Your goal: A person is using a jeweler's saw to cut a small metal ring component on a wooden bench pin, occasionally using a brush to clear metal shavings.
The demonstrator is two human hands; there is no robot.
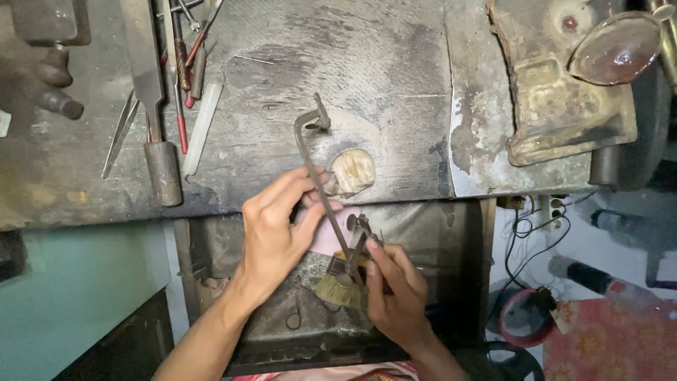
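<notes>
right hand (395,289): nearest to me, low in the frame, fingers curled around the handle end of the saw frame (326,185) – a closed grip down by its lower clamp.
brush (340,283): a small straw-coloured one lying just under that hand, in the tray below the bench edge.
left hand (271,233): fingers stretched long and together, pressing a thin pink sheet (331,233) against the worn wooden peg (351,171); thumb tucked underneath.
saw frame: thin dark metal, running up from the right hand across the peg to its bent top over the bench. i'd judge it light and stiff, its blade fine and easily snapped – best held at the handle, as it is now.
pink sheet: looks light and flimsy, likely to slip unless pinned flat close to the cut.
bench (367,70): scarred, grey, stained.
files and tools (166,85): laid together at the far left.
rusty machine (564,85): far right, with a round dish (615,48) above it.
</notes>
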